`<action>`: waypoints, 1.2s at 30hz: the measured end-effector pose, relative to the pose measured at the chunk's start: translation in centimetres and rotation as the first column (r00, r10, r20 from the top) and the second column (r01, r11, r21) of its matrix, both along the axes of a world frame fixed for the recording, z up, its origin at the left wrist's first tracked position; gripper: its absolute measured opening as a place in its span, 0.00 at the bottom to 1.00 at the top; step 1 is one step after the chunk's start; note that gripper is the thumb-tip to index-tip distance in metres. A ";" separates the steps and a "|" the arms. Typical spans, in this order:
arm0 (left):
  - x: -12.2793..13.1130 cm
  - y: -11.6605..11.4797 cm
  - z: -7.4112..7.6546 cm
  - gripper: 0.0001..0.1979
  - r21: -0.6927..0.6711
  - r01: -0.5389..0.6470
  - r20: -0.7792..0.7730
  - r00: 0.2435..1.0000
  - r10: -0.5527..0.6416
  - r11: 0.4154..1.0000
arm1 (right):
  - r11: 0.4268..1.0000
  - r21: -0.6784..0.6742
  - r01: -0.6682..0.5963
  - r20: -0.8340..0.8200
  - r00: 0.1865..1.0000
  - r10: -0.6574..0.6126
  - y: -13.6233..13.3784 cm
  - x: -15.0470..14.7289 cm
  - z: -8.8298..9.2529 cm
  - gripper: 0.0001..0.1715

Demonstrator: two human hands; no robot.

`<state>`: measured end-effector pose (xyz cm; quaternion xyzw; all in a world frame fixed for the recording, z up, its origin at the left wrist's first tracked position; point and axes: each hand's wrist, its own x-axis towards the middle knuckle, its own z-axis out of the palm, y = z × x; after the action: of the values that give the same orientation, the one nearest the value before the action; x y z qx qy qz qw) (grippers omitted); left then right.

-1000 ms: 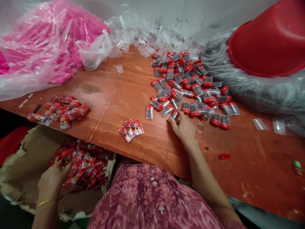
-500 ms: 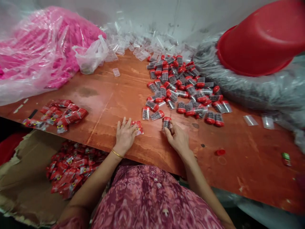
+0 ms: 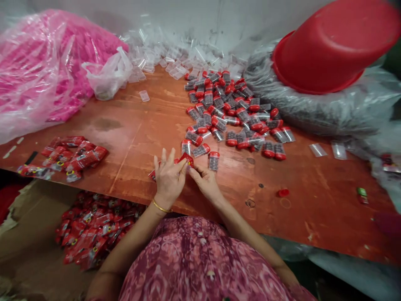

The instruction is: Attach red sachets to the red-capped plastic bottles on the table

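The left hand (image 3: 170, 177) and right hand (image 3: 206, 182) meet above the tabletop (image 3: 125, 156), thumb and fingers of each closed on 1 red packet (image 3: 187, 159) between them; the left hand's other fingers spread out. Just beside the right hand sits 1 red-capped container (image 3: 214, 161), near a heap of similar containers (image 3: 230, 102)

i face a pale grey wall (image 3: 175, 21) with dark scuffs (image 3: 214, 31), across a wide reddish-brown wooden table (image 3: 156, 110) whose stained top catches a soft sheen of light; under its edge lies shadow.
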<state>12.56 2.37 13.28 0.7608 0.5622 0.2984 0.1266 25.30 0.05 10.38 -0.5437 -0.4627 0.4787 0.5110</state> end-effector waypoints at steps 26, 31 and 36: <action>1.9 1.0 1.0 0.19 -0.739 0.290 0.673 0.288 0.681 0.608 | 0.929 -0.095 0.357 0.850 0.515 -0.110 0.3 6.0 0.9 0.32; 1.9 0.9 1.0 0.19 -0.748 0.293 0.663 0.318 0.678 0.595 | 0.942 -0.069 0.328 0.930 0.363 -0.058 0.4 5.6 -0.7 0.22; 1.6 1.2 0.8 0.18 -0.763 0.286 0.646 0.326 0.690 0.580 | 0.961 -0.014 0.275 0.916 0.389 -0.098 -0.5 6.7 -1.6 0.14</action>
<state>14.13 3.54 14.08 0.2190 0.5574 0.4073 0.6895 32.02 -0.48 8.79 -0.8038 -0.5601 0.0830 0.1827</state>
